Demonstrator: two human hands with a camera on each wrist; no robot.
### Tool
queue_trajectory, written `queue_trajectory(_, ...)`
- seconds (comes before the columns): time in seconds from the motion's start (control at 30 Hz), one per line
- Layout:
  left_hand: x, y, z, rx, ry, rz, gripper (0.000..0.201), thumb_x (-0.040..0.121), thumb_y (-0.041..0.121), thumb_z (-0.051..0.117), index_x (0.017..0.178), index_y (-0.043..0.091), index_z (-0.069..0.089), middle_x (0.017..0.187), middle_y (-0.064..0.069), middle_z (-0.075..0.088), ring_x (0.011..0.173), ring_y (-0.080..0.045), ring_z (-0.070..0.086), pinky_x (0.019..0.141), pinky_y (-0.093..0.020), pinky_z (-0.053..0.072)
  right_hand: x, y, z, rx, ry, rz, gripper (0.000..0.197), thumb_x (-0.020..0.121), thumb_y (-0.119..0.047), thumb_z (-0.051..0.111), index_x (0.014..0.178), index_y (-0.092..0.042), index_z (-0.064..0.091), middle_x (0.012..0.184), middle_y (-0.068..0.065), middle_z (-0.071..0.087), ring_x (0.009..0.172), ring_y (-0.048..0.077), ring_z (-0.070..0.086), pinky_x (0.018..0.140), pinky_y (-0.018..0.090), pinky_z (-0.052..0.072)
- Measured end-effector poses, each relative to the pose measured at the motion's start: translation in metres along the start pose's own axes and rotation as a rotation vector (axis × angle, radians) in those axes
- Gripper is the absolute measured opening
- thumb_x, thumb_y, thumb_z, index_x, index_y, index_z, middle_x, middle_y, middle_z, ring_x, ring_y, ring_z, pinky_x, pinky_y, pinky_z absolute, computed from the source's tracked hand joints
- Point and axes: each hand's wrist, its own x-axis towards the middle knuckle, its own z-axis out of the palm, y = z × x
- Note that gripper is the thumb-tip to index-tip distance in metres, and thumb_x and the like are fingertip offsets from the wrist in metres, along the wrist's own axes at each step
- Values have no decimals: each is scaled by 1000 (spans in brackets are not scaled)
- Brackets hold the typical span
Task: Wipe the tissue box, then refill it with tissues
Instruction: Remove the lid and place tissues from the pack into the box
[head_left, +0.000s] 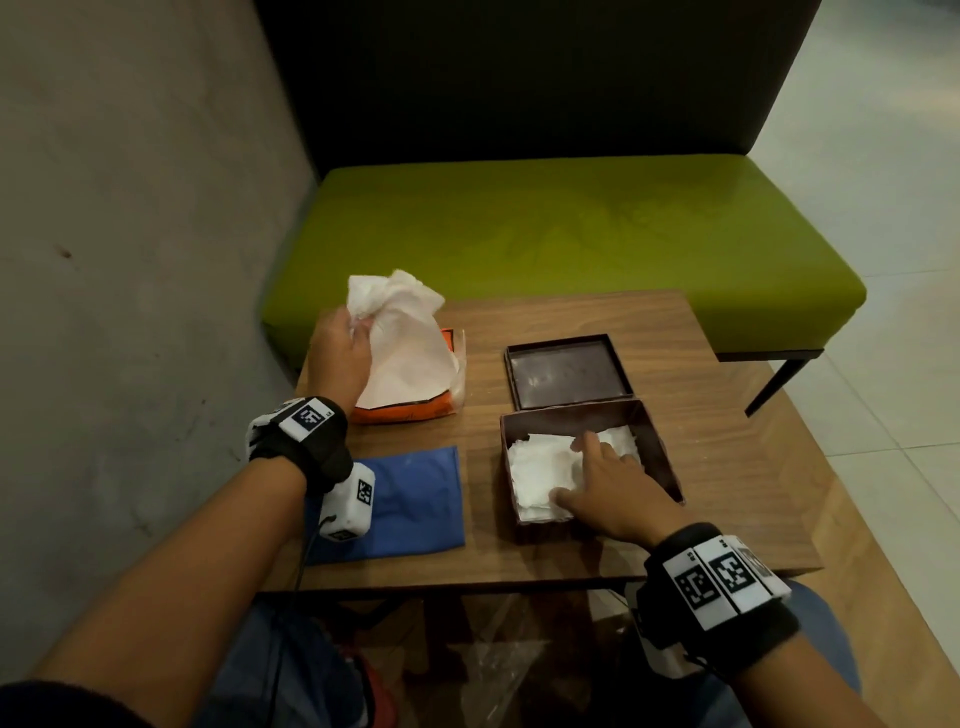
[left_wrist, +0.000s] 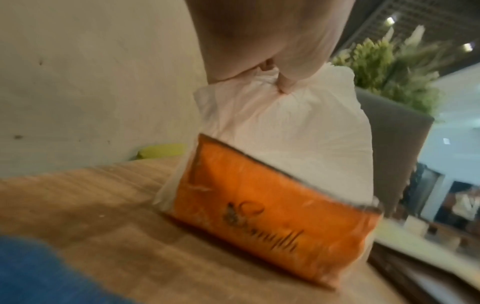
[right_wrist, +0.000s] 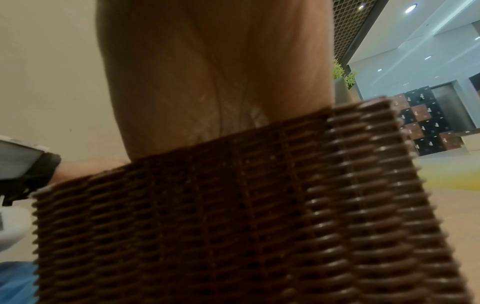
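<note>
The brown woven tissue box (head_left: 657, 441) stands open on the wooden table (head_left: 727, 467), with white tissues (head_left: 540, 467) lying inside. My right hand (head_left: 597, 483) reaches into it, its straight fingers pressing on the tissues. The right wrist view shows only the box wall (right_wrist: 233, 216) and my palm. The box lid (head_left: 569, 370) lies upside down just behind the box. At the back left, my left hand (head_left: 345, 343) grips a bunch of tissues (head_left: 400, 332) and pulls them up out of the orange tissue pack (head_left: 410, 410). The left wrist view shows the pack (left_wrist: 272, 216) below the gripped tissues (left_wrist: 285, 133).
A blue cloth (head_left: 415, 504) lies flat at the table's front left, under my left wrist. A green bench (head_left: 571, 234) stands behind the table and a grey wall (head_left: 130, 260) runs along the left. Tiled floor (head_left: 883, 260) is to the right.
</note>
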Motion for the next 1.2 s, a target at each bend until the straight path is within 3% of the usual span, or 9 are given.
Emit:
queue_trajectory(0.23,-7,14,-25,-646,128,-423,27,96,19,48,115,2,57,109,-12,63,97,-22,60,80,-30,48,6,-1,-1,-123,-60,6,41,93,-40,48,131,-27,42,137,10,37,127,37,35,101,40,33)
queue_trajectory(0.37,-21,16,-34,-902,31,-560,29,94,14,51,120,2,57,109,-11,66,99,-24,64,83,-35,53,8,-1,0,-116,-10,-6,43,92,-43,50,131,-27,39,139,12,33,125,38,41,99,42,39)
queue_trajectory(0.57,-58,14,-47,-1204,-228,-753,49,81,23,67,127,11,57,128,-13,60,116,-28,59,102,-46,44,-8,-16,-1,-154,316,-122,55,94,-60,38,133,-22,39,131,10,40,119,28,44,92,36,44)
queue_trajectory(0.7,-101,42,-51,-1265,-350,-772,26,96,22,48,115,12,61,111,-8,69,101,-22,65,86,-36,55,-31,-42,-8,658,348,-258,51,86,-72,35,110,-31,55,113,-6,58,111,10,54,87,24,43)
queue_trajectory(0.77,-121,53,-48,-1247,-378,-781,26,95,22,49,117,13,61,112,-8,70,97,-21,68,75,-35,59,-43,-51,-10,1120,153,-166,61,83,-74,38,113,-26,60,111,0,65,111,17,60,92,34,50)
queue_trajectory(0.87,-141,65,-43,-1165,-368,-788,28,93,22,52,118,12,60,106,-8,71,96,-23,67,70,-35,53,-59,-49,-10,1426,-29,-116,84,69,-82,47,120,-17,61,115,8,68,108,23,66,86,44,55)
queue_trajectory(1.03,-161,79,-41,-1082,-358,-817,31,89,19,59,118,6,58,114,-15,65,102,-28,61,73,-35,50,-75,-43,-9,1348,123,-139,40,83,-50,59,97,-14,63,115,2,64,112,17,61,95,47,51)
queue_trajectory(1.13,-170,85,-41,-1052,-384,-852,29,89,20,60,115,7,58,110,-17,65,100,-32,61,78,-40,52,-78,-44,-6,1276,136,-198,15,92,-27,57,94,-15,65,108,-7,65,112,15,58,88,37,51)
queue_trajectory(1.2,-173,90,-42,-1051,-430,-877,22,89,19,58,107,7,60,105,-19,65,96,-33,61,78,-41,51,-79,-49,-2,1198,180,-251,10,90,-24,59,85,-20,67,102,-8,69,108,15,60,87,37,50)
